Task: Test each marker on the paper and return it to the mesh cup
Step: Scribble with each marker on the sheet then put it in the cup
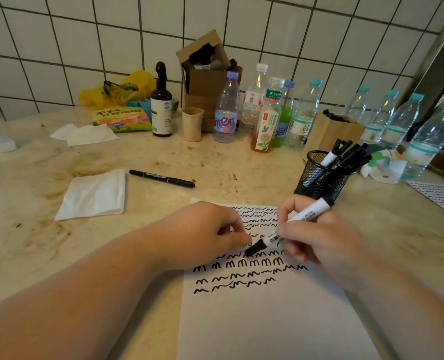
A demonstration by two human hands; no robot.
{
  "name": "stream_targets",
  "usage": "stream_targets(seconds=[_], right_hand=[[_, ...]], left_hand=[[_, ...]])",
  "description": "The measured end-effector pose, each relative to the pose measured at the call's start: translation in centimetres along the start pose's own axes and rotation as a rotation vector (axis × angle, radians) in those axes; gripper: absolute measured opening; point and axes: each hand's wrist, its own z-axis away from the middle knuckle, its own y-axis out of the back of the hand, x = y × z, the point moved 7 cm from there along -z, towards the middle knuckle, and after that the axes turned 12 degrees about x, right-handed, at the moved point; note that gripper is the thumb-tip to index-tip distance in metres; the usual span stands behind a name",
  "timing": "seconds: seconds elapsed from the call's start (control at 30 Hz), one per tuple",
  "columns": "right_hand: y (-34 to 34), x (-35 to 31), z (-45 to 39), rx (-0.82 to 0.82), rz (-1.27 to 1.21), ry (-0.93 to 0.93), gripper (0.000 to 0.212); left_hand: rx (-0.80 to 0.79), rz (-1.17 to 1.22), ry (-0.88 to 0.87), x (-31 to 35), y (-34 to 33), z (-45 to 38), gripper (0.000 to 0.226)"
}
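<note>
A white sheet of paper [262,320] lies in front of me, its upper half filled with rows of black squiggles. My right hand [319,245] grips a white marker [304,216] with a black front end, tip down near the paper. My left hand [210,237] rests on the paper's upper left, fingers curled right beside the marker's black tip; whether it holds a cap is hidden. The black mesh cup [319,180] stands just behind my right hand, with several markers leaning in it.
A black pen [162,178] lies on the counter behind the paper. A folded napkin [93,196] sits at left. Several bottles [267,113], a wooden block [330,131] and a cardboard box [205,79] line the tiled wall. Another scribbled sheet [441,198] lies at right.
</note>
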Motion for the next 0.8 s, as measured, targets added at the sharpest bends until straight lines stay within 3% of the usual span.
stream_targets(seconds=[0.13, 0.27, 0.37, 0.53, 0.8], right_hand=[[-0.8, 0.4, 0.8, -0.084, -0.223, -0.009, 0.005], [-1.0, -0.1, 1.0, -0.145, -0.360, 0.029, 0.038], [-1.2, -0.3, 1.0, -0.133, -0.375, 0.033, 0.051], [-0.4, -0.2, 0.5, -0.013, -0.379, 0.049, 0.023], [-0.9, -0.6, 0.4, -0.057, -0.370, 0.074, 0.015]], left_hand=[[0.019, -0.013, -0.059, 0.6, 0.2, 0.2, 0.020], [0.092, 0.013, -0.115, 1.2, 0.7, 0.1, 0.018], [0.140, 0.047, -0.097, 1.5, 1.1, 0.1, 0.017], [0.174, -0.147, -0.139, 1.9, 1.6, 0.0, 0.019], [0.089, -0.223, -0.180, 2.6, 1.1, 0.4, 0.019]])
